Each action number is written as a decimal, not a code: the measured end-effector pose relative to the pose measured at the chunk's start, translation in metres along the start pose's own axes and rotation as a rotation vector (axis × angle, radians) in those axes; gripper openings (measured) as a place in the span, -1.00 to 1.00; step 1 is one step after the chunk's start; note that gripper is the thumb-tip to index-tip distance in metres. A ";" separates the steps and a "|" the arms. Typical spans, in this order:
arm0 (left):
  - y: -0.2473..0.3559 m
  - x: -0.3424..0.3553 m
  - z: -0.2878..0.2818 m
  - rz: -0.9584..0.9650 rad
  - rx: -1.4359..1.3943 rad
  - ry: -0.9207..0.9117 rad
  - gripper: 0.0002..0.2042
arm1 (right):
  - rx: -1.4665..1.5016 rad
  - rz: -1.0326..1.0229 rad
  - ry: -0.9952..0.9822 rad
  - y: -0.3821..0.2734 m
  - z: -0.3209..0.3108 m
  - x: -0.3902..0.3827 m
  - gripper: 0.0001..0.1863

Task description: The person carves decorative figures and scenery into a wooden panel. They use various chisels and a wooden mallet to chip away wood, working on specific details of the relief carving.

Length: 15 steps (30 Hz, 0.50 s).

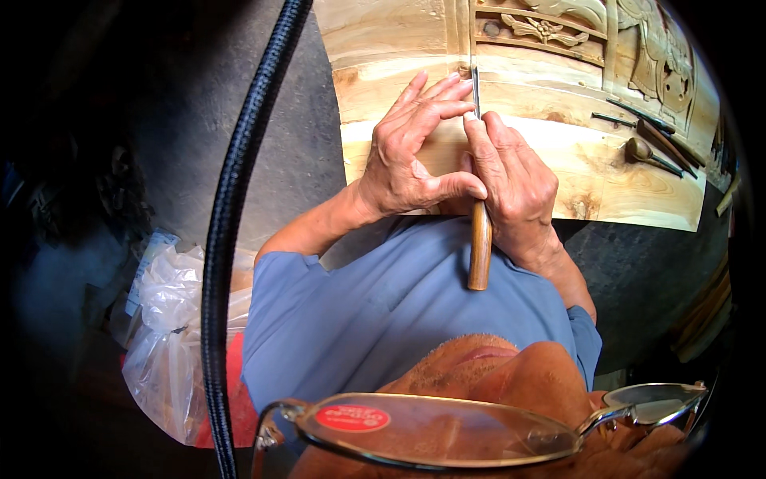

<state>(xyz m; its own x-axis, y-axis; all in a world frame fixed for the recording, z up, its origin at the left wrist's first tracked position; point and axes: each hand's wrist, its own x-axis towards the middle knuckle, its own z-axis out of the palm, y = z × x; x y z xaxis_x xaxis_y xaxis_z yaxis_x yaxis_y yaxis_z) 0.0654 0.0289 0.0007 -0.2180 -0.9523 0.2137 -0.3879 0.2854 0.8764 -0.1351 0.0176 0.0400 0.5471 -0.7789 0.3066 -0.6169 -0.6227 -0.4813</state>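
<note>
My right hand (511,172) is closed round a chisel with a long wooden handle (479,255), its narrow steel blade (475,84) pointing away from me over a pale wooden panel (578,160). My left hand (407,152) is beside it, fingers stretched out and apart near the blade, with the thumb touching the chisel beside my right hand. Beyond them the panel carries carved relief work (546,30). The blade's tip sits by a vertical groove at the top of the view.
Several chisels and gouges (666,140) lie on the panel's right. A clear plastic bag (175,303) stands at the lower left on red material. A black braided cable (235,176) runs down the left of the view. Dark grey surface (183,136) shows left of the panel.
</note>
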 end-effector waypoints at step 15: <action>0.000 -0.002 -0.003 -0.052 -0.056 -0.060 -0.11 | -0.038 -0.030 0.026 0.005 0.012 -0.009 -0.38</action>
<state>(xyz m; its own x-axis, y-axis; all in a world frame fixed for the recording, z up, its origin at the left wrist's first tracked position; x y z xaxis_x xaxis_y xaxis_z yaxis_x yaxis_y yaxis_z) 0.0688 0.0305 0.0012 -0.2528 -0.9570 0.1423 -0.3500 0.2276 0.9087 -0.1359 0.0227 0.0248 0.5511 -0.7611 0.3420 -0.6217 -0.6479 -0.4400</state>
